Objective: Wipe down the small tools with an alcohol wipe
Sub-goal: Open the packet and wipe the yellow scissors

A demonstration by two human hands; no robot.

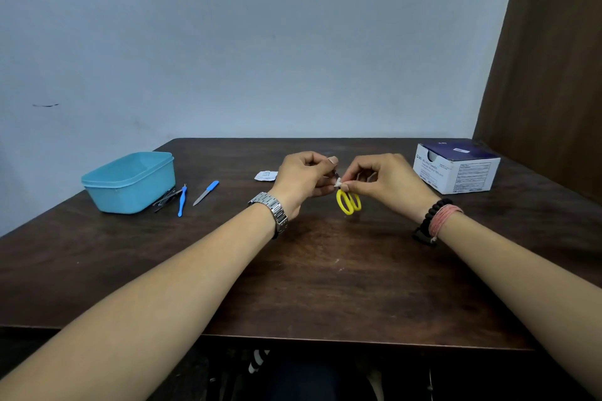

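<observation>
Dark table [325, 270]; yellow-handled scissors [348, 202], white wipe [338, 184]

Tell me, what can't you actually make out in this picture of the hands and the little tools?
- Head view: the blades of the yellow scissors are hidden by the left hand and right hand.
- The white wipe shows only as a scrap between the fingertips.
- The metal tools beside the blue tub are too small to identify.
- The print on the box is blurred.
</observation>
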